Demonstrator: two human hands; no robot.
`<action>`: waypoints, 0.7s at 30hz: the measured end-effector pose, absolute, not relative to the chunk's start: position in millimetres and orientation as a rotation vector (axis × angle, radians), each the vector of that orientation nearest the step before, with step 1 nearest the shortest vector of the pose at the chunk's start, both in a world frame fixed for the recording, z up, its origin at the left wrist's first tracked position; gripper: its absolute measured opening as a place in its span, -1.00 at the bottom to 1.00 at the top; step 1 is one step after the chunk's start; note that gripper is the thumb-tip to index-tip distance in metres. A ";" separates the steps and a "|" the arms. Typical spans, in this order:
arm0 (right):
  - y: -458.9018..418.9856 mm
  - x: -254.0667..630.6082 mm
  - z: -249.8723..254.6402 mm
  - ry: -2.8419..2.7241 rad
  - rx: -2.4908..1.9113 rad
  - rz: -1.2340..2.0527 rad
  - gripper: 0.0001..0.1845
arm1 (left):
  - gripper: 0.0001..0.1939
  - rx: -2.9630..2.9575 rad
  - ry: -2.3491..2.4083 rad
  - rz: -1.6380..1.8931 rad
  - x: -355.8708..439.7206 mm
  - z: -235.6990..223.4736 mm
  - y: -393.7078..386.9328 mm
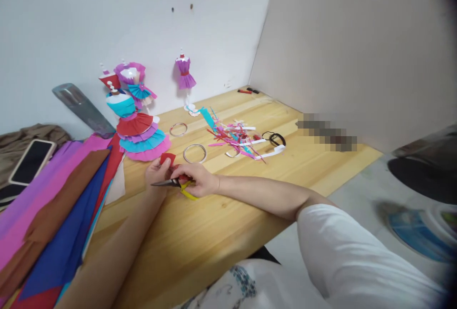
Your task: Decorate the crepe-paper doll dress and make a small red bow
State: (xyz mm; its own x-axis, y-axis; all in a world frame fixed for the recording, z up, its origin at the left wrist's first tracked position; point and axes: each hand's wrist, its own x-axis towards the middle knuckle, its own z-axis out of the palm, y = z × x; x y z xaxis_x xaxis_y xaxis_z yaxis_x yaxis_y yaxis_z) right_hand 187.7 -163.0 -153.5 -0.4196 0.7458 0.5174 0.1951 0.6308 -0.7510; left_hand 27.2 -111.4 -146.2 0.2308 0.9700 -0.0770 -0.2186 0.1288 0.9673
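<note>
My left hand (157,172) pinches a small piece of red crepe paper (167,158) above the wooden table. Right beside it, my right hand (198,179) is closed around scissors (187,190) with yellow handles and dark blades. The blades point left, across the front of my left wrist. Some red also shows under my right fingers, and I cannot tell whether it is paper or part of the handles. Just behind my hands stands a small dress form (137,125) in a tiered paper skirt of red, purple, blue and pink.
Colored paper sheets (67,204) and a phone (32,161) lie at left. Paper scraps (235,137) are heaped mid-table near two metal rings (194,153). Against the wall stand more dress forms (184,73) and a leaning bottle (84,109). A grey panel (350,52) borders the right.
</note>
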 end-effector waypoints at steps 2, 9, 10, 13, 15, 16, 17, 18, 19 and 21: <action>-161.3 190.8 -155.1 -1.987 -0.754 0.727 -0.61 | -0.61 1.110 0.951 1.071 21.9 -148.6 -107.9; -155.9 189.4 -152.2 -2.109 -0.855 0.657 -0.60 | -0.79 1.191 0.987 1.026 13.8 -148.4 -106.8; -156.1 189.2 -151.2 -2.117 -0.859 0.655 -0.61 | -0.78 1.183 0.989 1.084 15.6 -149.0 -109.2; -157.2 188.5 -149.6 -2.077 -0.878 0.675 -0.61 | -0.76 1.172 1.002 1.223 22.4 -150.7 -117.4; -156.9 187.5 -150.8 -2.011 -0.887 0.702 -0.58 | -0.80 1.171 0.982 1.231 25.1 -150.4 -121.8; -156.2 186.9 -152.1 -1.973 -0.884 0.711 -0.56 | -0.81 1.173 0.970 1.226 25.6 -149.7 -123.5; -155.1 186.4 -153.8 -1.937 -0.874 0.715 -0.55 | -0.82 1.177 0.958 1.214 25.6 -148.7 -124.8; -153.8 186.2 -155.5 -1.906 -0.860 0.715 -0.55 | -0.83 1.183 0.953 1.208 25.2 -147.7 -125.8; -152.2 186.4 -157.3 -1.878 -0.846 0.712 -0.56 | -0.82 1.190 0.957 1.207 24.4 -146.8 -126.3; -149.4 187.9 -159.9 -1.837 -0.836 0.700 -0.59 | -0.80 1.192 0.978 1.218 22.4 -146.6 -125.8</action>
